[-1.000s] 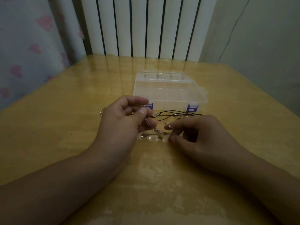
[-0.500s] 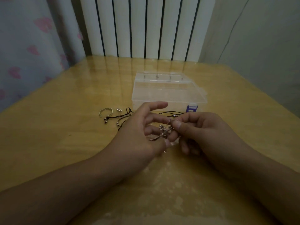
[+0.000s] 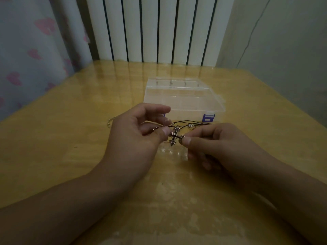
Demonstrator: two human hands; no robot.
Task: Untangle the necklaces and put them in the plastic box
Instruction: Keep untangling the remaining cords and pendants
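Now both hands have come up off the table since half a second ago, stretching a flower-charm chain between them just near of the plastic box. The left hand pinches 1 end, the right hand the other. Separation looks under way. Dark cords trail behind; where they cross is too dim to read, and nothing visible lies in the box.
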